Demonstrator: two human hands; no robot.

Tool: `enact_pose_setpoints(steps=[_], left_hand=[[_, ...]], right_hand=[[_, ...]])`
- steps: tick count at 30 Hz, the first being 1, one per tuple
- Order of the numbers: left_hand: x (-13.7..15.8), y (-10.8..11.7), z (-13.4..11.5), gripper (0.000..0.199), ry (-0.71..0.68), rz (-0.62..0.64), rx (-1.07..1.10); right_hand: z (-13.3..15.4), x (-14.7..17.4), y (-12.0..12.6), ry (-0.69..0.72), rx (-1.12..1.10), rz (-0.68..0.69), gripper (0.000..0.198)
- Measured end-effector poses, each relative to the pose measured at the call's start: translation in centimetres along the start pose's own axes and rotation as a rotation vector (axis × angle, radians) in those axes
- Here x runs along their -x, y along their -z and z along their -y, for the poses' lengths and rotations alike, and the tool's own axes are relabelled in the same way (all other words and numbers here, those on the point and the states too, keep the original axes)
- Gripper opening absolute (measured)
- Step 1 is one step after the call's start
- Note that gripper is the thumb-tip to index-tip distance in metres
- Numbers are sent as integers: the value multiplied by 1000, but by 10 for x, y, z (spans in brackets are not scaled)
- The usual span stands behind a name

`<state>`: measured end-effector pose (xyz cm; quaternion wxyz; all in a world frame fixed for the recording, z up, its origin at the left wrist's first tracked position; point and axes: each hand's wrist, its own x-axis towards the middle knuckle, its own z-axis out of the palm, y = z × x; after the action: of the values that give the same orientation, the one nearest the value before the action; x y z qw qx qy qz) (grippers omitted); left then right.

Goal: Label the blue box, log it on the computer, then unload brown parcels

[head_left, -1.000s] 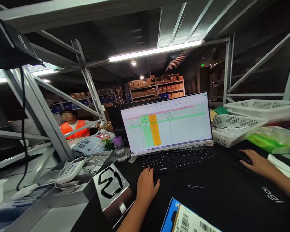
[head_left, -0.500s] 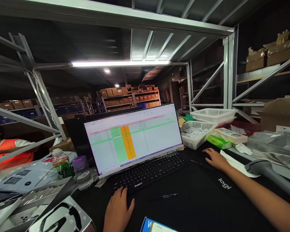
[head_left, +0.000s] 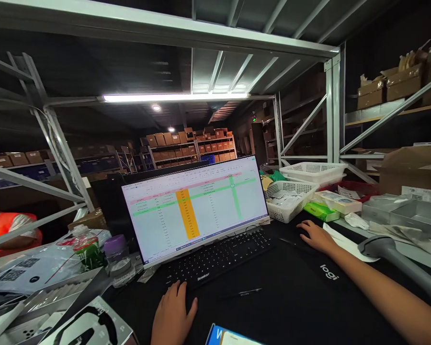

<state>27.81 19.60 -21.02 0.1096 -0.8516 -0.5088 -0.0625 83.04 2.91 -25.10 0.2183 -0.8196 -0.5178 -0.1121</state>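
My left hand (head_left: pixel 174 314) lies palm down with fingers spread, its fingertips at the lower left edge of a black keyboard (head_left: pixel 219 256). Over on the black desk mat (head_left: pixel 290 306), my right hand (head_left: pixel 316 236) curves in a mouse grip; the dark mouse under it is almost wholly hidden. A tilted monitor (head_left: pixel 201 206) behind the keyboard shows a spreadsheet with an orange column and green highlight bands. Between my hands lies a dark pen (head_left: pixel 249 292). At the bottom edge is part of a blue and white printed item (head_left: pixel 219 334).
A grey handheld scanner (head_left: pixel 380 247) lies by my right forearm. White baskets (head_left: pixel 290 199), a green packet (head_left: pixel 321 211) and clear trays (head_left: pixel 409 211) stand at right. At left are a purple-lidded jar (head_left: pixel 117 249), boxes and bags. A person in an orange vest (head_left: pixel 3 227) is beyond the rack.
On the screen, the green column highlight has jumped from left of the orange column to the right side. My view has shifted slightly; both hands keep their places.
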Motion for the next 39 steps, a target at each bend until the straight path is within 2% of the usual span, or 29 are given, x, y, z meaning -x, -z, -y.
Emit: enact_pose_setpoints(steps=[4,7,10,12,15,18,21,23,25,27,29,33,36,39], left_hand=[[0,0,1,55,-7,-8,-3],[-1,0,1,55,-9,-7,-8],[-1,0,-1,54,-16,-6,-17],[-1,1,-1,54,-13,-19,-32],[0,2,-2,55,-14,-26,-46],[0,4,-2,54,-26,5,-32],[1,7,-3,54,-16,5,-19],[1,6,-3,53,-13,-7,-7],[2,3,-2,53,-20,-24,15],[1,-2,0,53,-31,-39,45],[0,-8,2,54,-31,-51,73],[0,-15,2,53,-7,-85,116],[2,-13,0,52,7,-87,140],[6,-9,-3,52,18,-81,157]], right_hand=[[9,2,10,-23,4,-36,49],[24,2,26,-18,2,-93,50],[57,5,43,60,-10,-120,45],[88,11,46,150,-32,-87,40],[140,21,36,282,-65,10,36],[180,23,19,341,-71,76,42],[200,16,6,346,-65,83,38],[203,10,0,342,-64,78,31],[196,3,-1,327,-61,67,31],[177,-3,2,284,-43,33,35],[146,-8,10,207,-2,-30,39],[65,-8,24,34,84,-141,42],[9,-4,15,-2,68,-134,48],[-28,-6,-8,32,-41,-132,55]])
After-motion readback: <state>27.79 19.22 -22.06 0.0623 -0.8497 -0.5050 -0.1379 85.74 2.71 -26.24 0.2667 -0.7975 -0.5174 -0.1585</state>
